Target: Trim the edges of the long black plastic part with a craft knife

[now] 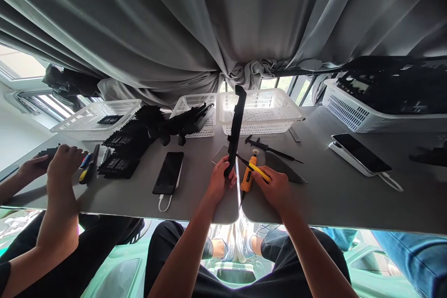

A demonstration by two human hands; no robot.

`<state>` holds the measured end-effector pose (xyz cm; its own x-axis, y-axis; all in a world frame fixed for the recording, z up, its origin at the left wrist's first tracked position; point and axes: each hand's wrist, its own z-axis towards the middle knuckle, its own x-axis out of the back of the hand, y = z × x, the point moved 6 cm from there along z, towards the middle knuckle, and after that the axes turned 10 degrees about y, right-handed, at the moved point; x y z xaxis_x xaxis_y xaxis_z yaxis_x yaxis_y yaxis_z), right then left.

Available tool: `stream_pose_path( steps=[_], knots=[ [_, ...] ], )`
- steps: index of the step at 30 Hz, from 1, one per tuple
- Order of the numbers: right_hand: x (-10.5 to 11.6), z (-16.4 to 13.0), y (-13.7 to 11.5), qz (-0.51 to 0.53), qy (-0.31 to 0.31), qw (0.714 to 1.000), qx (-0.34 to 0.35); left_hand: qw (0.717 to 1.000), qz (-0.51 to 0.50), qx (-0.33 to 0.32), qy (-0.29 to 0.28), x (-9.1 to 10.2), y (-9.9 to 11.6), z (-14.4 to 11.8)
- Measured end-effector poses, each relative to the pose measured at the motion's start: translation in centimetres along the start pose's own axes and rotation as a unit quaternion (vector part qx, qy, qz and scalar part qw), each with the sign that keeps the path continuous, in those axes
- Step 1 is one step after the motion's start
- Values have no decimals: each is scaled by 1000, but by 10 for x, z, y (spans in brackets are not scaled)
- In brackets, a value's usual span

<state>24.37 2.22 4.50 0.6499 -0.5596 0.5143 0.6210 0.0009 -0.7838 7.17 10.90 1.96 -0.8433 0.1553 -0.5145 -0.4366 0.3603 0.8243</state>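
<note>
Gripping a long black plastic part upright, the left hand is wrapped tight. Right hand pinches a yellow-handled tool above the counter.

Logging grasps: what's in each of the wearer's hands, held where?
Left hand: long black plastic part, gripped at its lower end, standing upright. Right hand: yellow-handled tool, held by the handle, tip toward the part.

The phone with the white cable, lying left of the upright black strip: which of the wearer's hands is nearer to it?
Left. The left hand grips the black strip just right of the phone; the right hand, holding a yellow-handled tool, lies farther right.
</note>
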Motion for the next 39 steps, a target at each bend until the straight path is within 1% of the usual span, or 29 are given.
stream_pose_path(
  steps=[2,6,12,14,17,21,24,28,33,39],
  knots=[
    [1,0,1,-2,3,1000,-5,1000,4,0,-3,0,0,-1],
    [6,0,3,-6,31,999,-21,1000,21,11,-13,0,-3,-2],
    [2,1,5,2,19,1000,-15,998,55,15,-23,-1,-8,-3],
    [1,1,5,2,18,1000,-8,998,61,10,-27,-3,-6,-4],
    [-1,0,4,6,8,1000,1,999,43,-7,-31,-7,1,-4],
    [-2,-1,3,21,-6,1000,9,1000,15,0,-16,-4,4,0],
    [-1,-1,4,16,-3,1000,6,999,32,10,-2,0,0,3],
    [2,-1,5,10,27,1000,-1,999,51,5,1,1,-2,4],
    [-1,-2,0,10,-5,1000,23,998,67,-3,-2,-2,-1,1],
    [1,-1,3,-11,15,1000,5,995,98,-22,9,-1,-1,1]
  ],
)
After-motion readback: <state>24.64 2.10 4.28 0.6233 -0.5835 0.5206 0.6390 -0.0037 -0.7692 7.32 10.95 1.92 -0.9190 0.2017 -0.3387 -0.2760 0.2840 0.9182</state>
